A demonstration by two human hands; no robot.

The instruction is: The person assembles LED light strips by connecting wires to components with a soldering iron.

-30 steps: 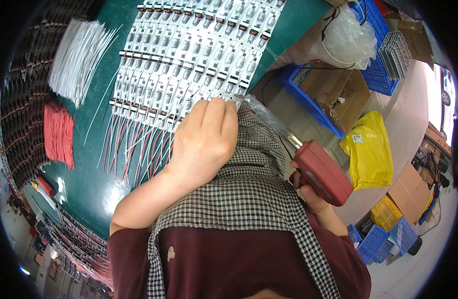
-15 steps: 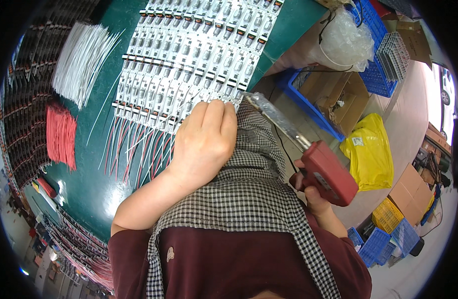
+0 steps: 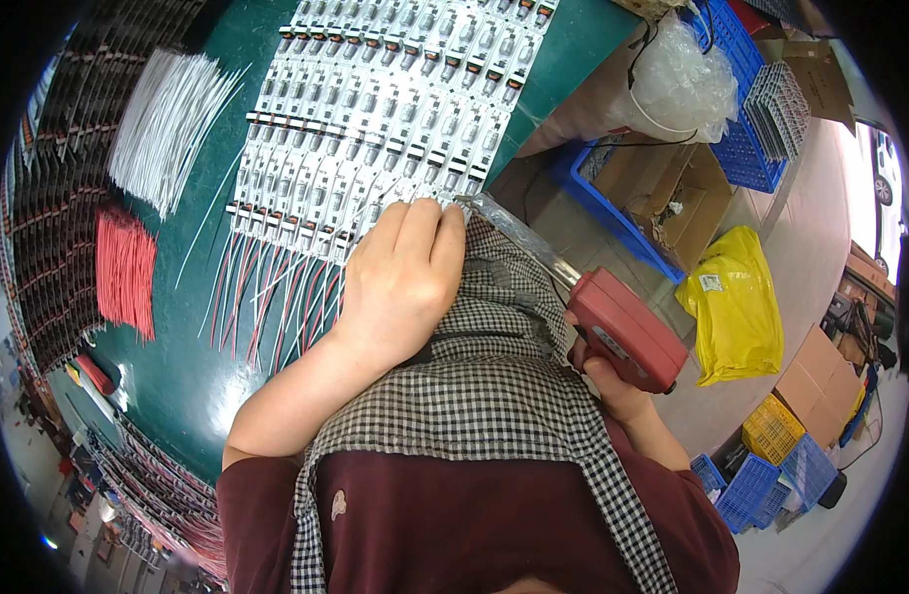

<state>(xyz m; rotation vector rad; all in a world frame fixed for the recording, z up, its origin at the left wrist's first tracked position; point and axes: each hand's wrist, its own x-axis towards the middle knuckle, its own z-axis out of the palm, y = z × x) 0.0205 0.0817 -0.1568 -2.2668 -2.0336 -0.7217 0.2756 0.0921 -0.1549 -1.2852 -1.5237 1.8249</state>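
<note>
A white panel of small circuit boards (image 3: 375, 109), with rows of metal-cased components, lies on the green table. My left hand (image 3: 405, 282) rests at the panel's near edge, its fingers curled and pressed together; the fingertips are hidden, so what they pinch cannot be made out. My right hand (image 3: 618, 389) grips a red pistol-shaped soldering gun (image 3: 629, 332). The gun's long metal barrel slants up and left, and its tip is at the panel's near right corner, close to my left fingers. Red, black and white wires (image 3: 266, 297) hang out from the panel's near left edge.
Bundles of white wires (image 3: 172, 129) and red wires (image 3: 125, 272) lie left on the green table (image 3: 192, 381). Dark stacked boards (image 3: 53, 198) line the far left. Beyond the table's right edge are a blue crate (image 3: 613, 218) with a cardboard box and a yellow bag (image 3: 736, 307).
The soldering gun in my right hand has moved left and slightly up, its tip now nearer my left fingers. My left hand has barely shifted.
</note>
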